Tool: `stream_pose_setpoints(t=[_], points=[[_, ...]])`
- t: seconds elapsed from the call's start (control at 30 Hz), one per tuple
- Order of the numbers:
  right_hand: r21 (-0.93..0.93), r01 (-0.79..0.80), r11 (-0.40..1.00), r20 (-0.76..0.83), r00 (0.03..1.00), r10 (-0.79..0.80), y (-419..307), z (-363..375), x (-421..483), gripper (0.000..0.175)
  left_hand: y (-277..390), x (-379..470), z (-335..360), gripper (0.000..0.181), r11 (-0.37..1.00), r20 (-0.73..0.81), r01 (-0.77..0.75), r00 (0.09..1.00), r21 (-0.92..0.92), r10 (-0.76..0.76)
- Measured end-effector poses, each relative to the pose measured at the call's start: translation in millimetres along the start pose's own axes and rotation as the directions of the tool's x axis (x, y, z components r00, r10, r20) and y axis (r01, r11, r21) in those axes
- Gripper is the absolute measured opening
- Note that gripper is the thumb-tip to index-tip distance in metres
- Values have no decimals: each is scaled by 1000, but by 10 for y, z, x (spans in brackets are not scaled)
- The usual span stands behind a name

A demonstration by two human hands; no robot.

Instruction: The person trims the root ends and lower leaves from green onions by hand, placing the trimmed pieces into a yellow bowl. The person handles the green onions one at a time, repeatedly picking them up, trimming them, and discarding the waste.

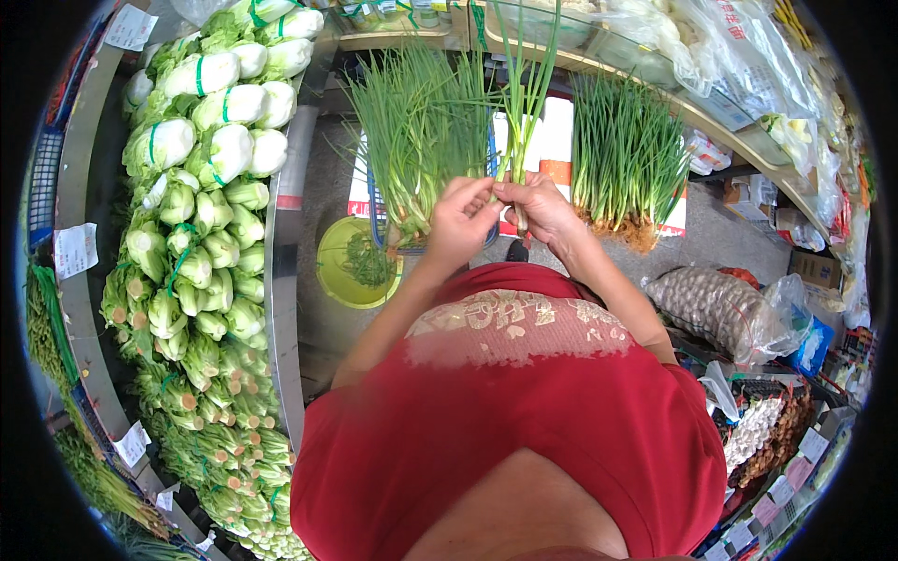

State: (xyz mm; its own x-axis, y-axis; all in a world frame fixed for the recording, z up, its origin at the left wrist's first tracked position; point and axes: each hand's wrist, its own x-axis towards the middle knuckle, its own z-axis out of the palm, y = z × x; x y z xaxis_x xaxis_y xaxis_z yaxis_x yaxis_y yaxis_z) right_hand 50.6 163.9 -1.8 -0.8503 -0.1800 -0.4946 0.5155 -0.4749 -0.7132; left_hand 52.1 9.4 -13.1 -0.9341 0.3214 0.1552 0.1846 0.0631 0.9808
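Observation:
My right hand (544, 203) grips a few green onions (520, 137) near their white lower stems, their leaves pointing away from me. My left hand (463, 214) meets it from the left, its fingertips pinching at a stem beside the held ones. Beyond my left hand, a blue plastic basket (379, 223) holds a large heap of green onions (414, 133). To the right of my hands stands a dense row of green onions (624, 154) with brown roots towards me. A yellow-green basin (333, 270) with green scraps is on the floor at the left.
A metal-edged stand (284, 280) of napa cabbages (203, 73) and other leafy greens runs along the left. Shelving (701, 116) with plastic bags curves round the far right. On the right floor lie a net sack of pale round produce (708, 305) and cardboard boxes (816, 271).

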Motion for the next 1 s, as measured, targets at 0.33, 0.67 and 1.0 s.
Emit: stream_pose_setpoints(t=[0.33,0.67,1.0], points=[[-55,-30,998,203,978,40,-98,-172,-71,18,34,335,-81,24,966,12,235,972,-105,-236],[-38,-29,999,214,976,36,-144,-270,-160,18,60,360,-106,6,995,55,90,994,32,-92],[-99,-1,995,241,970,25,-286,-333,-280,18,46,528,-535,2,956,-238,180,943,-232,-235]])
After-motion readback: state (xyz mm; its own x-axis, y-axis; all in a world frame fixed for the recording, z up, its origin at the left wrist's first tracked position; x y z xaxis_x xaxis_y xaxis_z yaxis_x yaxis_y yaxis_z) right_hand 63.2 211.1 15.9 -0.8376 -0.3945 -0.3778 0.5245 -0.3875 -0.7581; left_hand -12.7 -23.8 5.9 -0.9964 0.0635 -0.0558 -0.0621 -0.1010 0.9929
